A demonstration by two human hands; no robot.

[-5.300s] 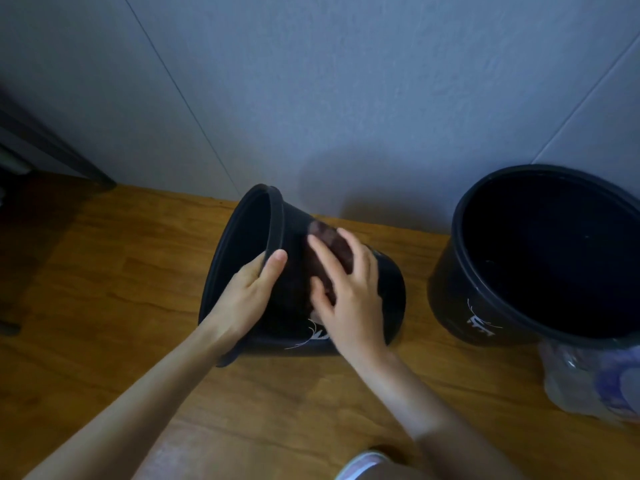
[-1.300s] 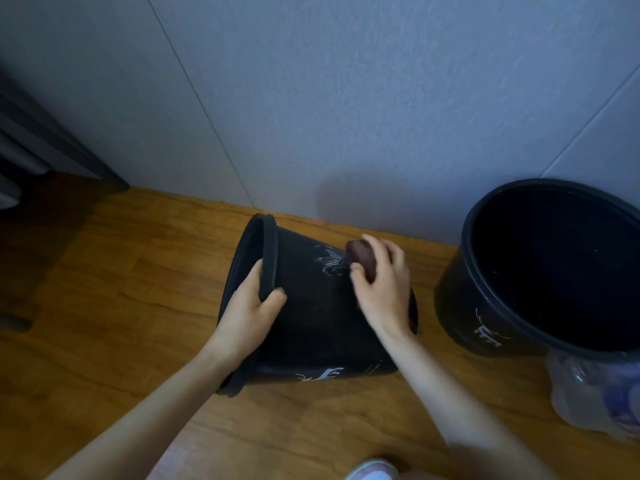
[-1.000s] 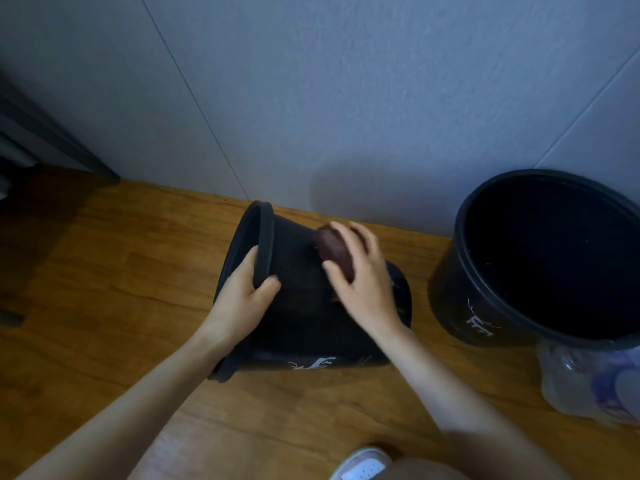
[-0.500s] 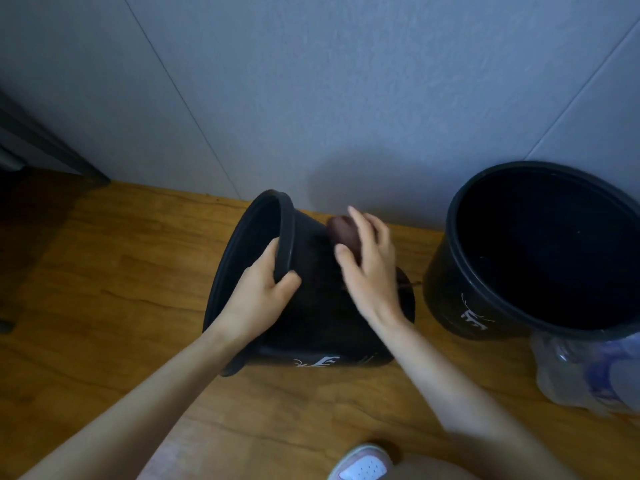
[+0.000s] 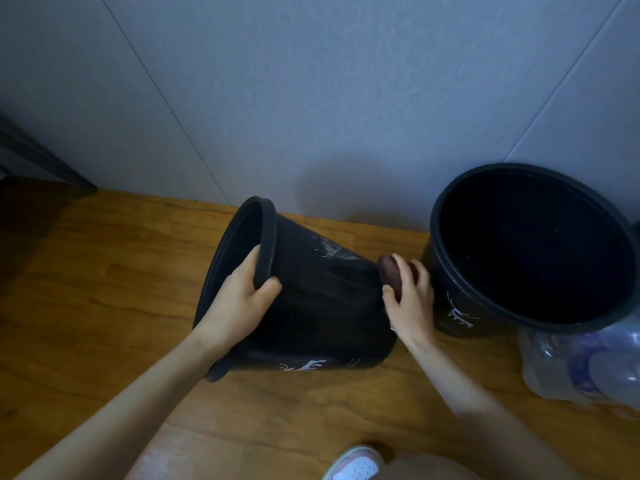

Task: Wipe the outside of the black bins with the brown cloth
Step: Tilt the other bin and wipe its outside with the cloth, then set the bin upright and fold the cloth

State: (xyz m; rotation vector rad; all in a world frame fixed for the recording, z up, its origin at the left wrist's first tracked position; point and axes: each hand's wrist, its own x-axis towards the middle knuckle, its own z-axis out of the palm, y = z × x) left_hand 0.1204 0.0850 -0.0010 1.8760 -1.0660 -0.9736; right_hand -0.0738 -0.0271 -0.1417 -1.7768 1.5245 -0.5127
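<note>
A black bin [image 5: 322,306] lies tipped on its side on the wooden floor, mouth facing left. My left hand [image 5: 239,303] grips its rim, thumb outside and fingers inside. My right hand [image 5: 412,299] holds the brown cloth [image 5: 389,277] bunched against the bin's base end on the right. A second black bin [image 5: 450,306] stands upright just right of that hand, its mouth open to the camera.
A grey panelled wall [image 5: 311,98] runs close behind both bins. A clear plastic bag of bottles [image 5: 581,365] lies beside the upright bin at the right. A shoe tip [image 5: 356,465] shows at the bottom edge. A dark furniture leg [image 5: 45,161] is at far left.
My right hand slid the cloth from the top of the bin's side to its base end on the right. My left hand kept its grip on the rim.
</note>
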